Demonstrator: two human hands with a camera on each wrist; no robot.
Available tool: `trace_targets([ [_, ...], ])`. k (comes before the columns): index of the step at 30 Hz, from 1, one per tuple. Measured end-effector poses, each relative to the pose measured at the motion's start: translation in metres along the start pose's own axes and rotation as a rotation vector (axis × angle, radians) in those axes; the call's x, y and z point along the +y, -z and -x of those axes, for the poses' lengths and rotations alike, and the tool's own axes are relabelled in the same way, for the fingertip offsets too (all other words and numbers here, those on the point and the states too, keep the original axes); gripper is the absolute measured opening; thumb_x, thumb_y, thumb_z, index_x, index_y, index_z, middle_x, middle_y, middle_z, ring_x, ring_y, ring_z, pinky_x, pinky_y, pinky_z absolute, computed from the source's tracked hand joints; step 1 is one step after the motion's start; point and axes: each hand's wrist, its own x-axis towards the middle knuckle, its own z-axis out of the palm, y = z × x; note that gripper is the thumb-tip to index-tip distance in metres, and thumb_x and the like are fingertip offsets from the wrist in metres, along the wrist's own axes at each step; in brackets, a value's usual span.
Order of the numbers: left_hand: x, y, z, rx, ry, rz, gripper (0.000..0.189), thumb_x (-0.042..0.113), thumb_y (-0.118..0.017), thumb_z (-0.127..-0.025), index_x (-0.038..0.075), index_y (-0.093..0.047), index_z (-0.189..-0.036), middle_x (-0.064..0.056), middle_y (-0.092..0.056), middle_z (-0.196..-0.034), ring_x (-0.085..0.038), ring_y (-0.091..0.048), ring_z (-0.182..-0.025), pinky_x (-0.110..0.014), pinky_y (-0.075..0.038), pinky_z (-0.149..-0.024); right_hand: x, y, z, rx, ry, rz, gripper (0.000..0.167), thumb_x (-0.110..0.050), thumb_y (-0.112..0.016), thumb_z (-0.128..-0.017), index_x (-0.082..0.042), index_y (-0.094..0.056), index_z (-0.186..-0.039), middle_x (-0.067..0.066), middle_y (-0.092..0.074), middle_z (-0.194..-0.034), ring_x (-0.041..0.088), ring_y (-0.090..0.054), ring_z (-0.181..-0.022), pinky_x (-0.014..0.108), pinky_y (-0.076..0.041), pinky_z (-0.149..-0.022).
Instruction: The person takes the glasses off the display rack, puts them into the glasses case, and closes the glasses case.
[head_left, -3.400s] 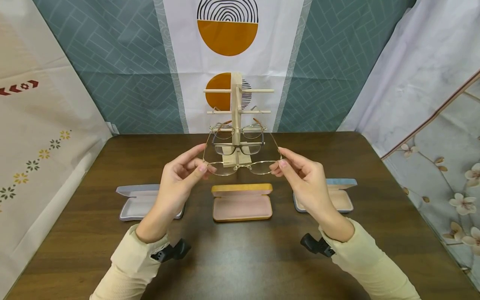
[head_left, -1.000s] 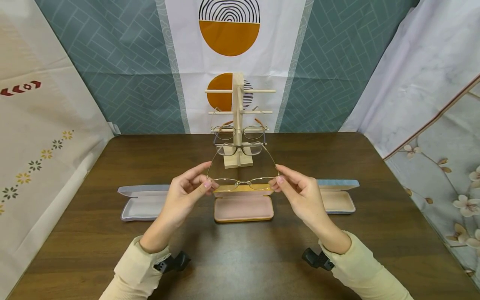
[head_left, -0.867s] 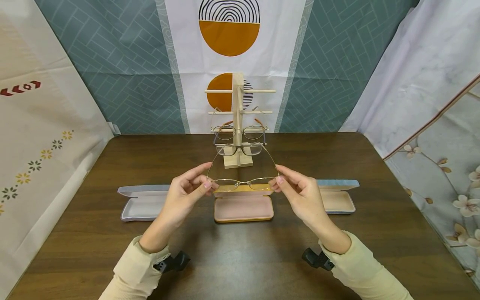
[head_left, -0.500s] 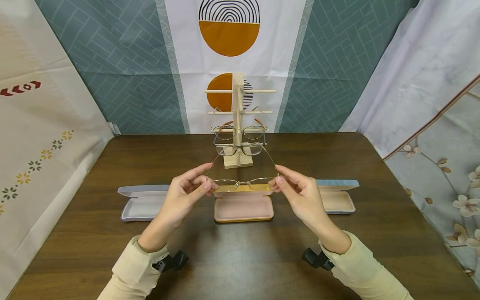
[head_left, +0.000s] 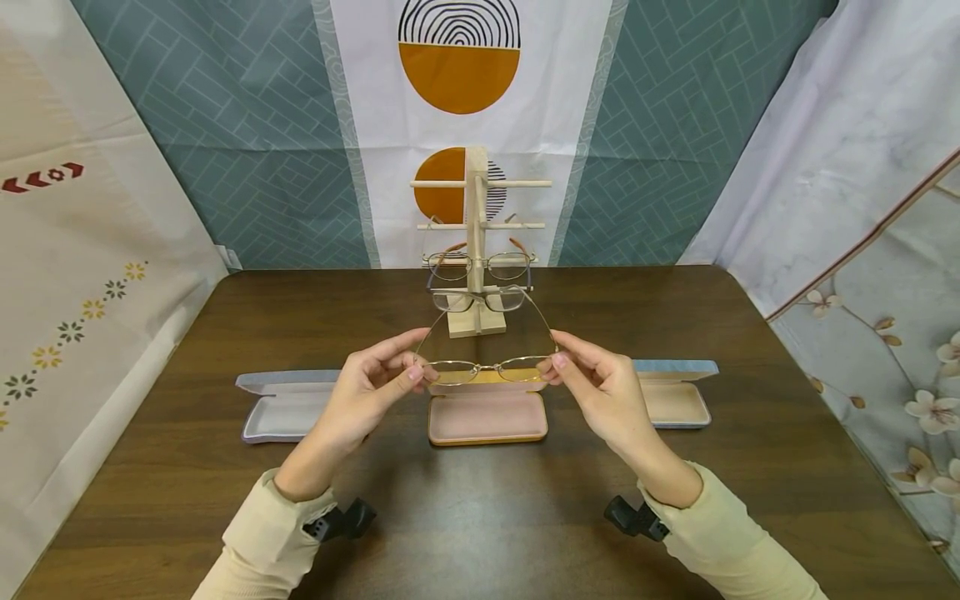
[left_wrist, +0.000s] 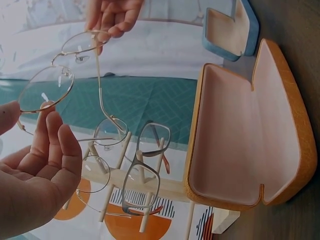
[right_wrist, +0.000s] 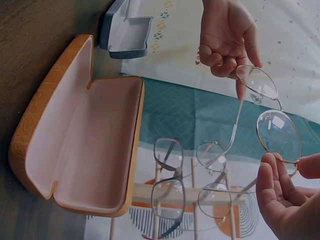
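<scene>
Thin gold-rimmed eyeglasses [head_left: 487, 367] are held up in front of me, temples unfolded and pointing away. My left hand [head_left: 378, 383] pinches the left end of the frame between thumb and fingers. At the opposite end, my right hand [head_left: 596, 383] pinches it the same way. Below and behind the glasses lies an opened yellow eyeglass case [head_left: 487, 419] with a pink lining. Further back, a wooden display stand [head_left: 476, 192] carries dark-framed glasses [head_left: 452, 300] on a low peg and gold round glasses [head_left: 508, 267] above them.
An opened grey-blue case [head_left: 281, 417] stands on the left of the table [head_left: 480, 533], partly behind my left forearm. On the right is an opened blue case [head_left: 681, 404] with a beige lining, partly hidden by my right hand. Patterned cloth hangs behind and at both sides.
Over the earlier frames both hands brought the gold-rimmed eyeglasses away from the stand, down and toward me. In the last second they have stayed almost still.
</scene>
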Motion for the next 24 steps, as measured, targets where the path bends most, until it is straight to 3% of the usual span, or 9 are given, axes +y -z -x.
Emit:
trace_targets([
  [7, -0.0015, 0.0018, -0.0003, -0.034, -0.032, -0.007, 0.041, -0.005, -0.054, -0.088, -0.016, -0.042, -0.125, 0.0, -0.066, -0.083, -0.012, -0.062, -0.078, -0.025, -0.051, -0.067, -0.0018, 0.0008, 0.001, -0.006, -0.018, 0.022, 0.031, 0.008, -0.049, -0.089, 0.014, -0.051, -0.119, 0.026, -0.063, -0.085, 0.01, -0.063, -0.076, 0.023, -0.052, -0.07],
  [24, -0.001, 0.0055, -0.0004, -0.09, -0.029, -0.022, 0.042, -0.005, -0.054, -0.088, -0.016, -0.041, -0.126, 0.0, -0.066, -0.085, -0.016, -0.063, -0.08, -0.025, -0.051, -0.068, -0.0029, 0.0013, 0.0019, -0.013, -0.029, 0.017, 0.031, 0.008, -0.05, -0.089, 0.014, -0.051, -0.12, 0.027, -0.063, -0.086, 0.01, -0.063, -0.076, 0.028, -0.053, -0.07],
])
